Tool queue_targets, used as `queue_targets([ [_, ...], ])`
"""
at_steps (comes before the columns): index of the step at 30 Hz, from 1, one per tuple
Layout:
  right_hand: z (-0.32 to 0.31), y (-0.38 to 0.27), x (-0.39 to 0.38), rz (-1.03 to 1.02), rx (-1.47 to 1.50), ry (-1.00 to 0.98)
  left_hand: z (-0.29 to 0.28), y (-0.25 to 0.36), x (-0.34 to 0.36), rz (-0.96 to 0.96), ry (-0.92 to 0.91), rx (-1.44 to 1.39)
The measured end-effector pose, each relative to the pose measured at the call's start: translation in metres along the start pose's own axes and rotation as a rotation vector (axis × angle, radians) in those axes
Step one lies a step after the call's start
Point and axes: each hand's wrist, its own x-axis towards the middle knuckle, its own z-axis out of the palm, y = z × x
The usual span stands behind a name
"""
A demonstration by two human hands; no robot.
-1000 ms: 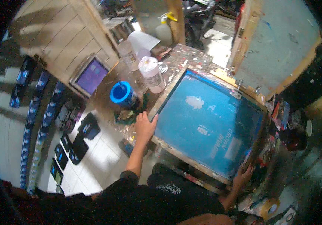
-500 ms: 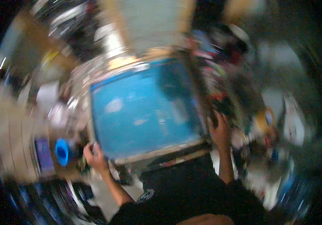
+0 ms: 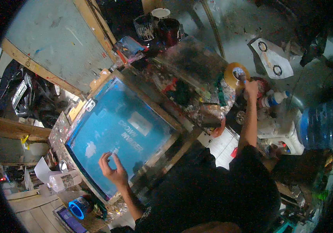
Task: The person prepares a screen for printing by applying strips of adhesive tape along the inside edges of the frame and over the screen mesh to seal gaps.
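Nearest you, your left hand point(image 3: 114, 171) hangs over the lower part of the blue screen point(image 3: 106, 120), fingers bent, thumb apart, nothing visible in it; whether it touches the mesh you cannot tell from here. The screen lies ahead of your body and to the left, turned cornerwise to you. Farther out, your right arm stretches forward to the tape roll point(image 3: 231, 80), so the right hand point(image 3: 252, 90) is much the nearer to it; the left is well apart. The roll sits just ahead and slightly left of that hand, round, with no long axis, its hole facing up. Your right fingers are at its hole-side edge, but their grip cannot be made out. Beyond lies a white sheet point(image 3: 272, 58).
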Motion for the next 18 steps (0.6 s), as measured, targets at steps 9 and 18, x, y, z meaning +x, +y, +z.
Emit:
queue_targets([
  [9, -0.080, 0.036, 0.011, -0.529, -0.114, 0.350, 0.023, 0.036, -0.013, 0.354, -0.122, -0.130],
  [18, -0.114, -0.180, -0.273, -1.131, 0.286, -0.106, 0.065, 0.147, -0.015, 1.104, -0.224, -0.141],
])
